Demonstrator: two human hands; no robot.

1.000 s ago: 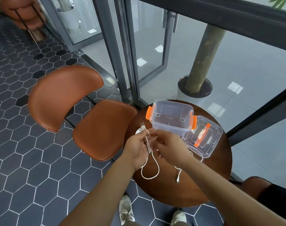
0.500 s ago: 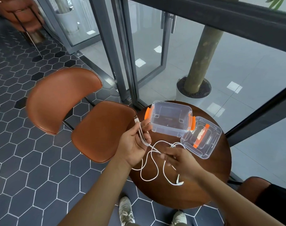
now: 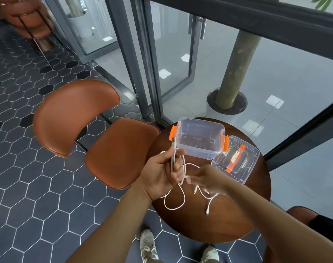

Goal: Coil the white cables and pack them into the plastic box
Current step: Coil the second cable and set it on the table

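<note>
**Cable winding under way, box waiting empty**

Left hand (image 3: pixel 162 169) is gripping the white cable (image 3: pixel 174 205), its fingers curling round a few gathered strands. The USB plug (image 3: pixel 173 142) is sticking up above the fist, just beside the box's orange latch. Right hand (image 3: pixel 207 178) is reaching in close to the left palm, where the cable is crossing. Motion blur is hiding whether it is pinching the strand or only guiding it, so I cannot tell.

Judging from this, the coiling is only beginning. A turn or two is sitting in the left hand, and most of the length is hanging loose. One limp loop is drooping below the left wrist. More slack is trailing under the right hand and ending in small connectors on the round wooden table (image 3: pixel 228 221). Whether this is one branched cable or several is not clear.

Nothing is lying in the clear plastic box (image 3: pixel 199 121) yet. It is standing open at the table's far side, with its lid (image 3: pixel 254 154) resting against it. Winding the rest and packing it in are both remaining.
</note>
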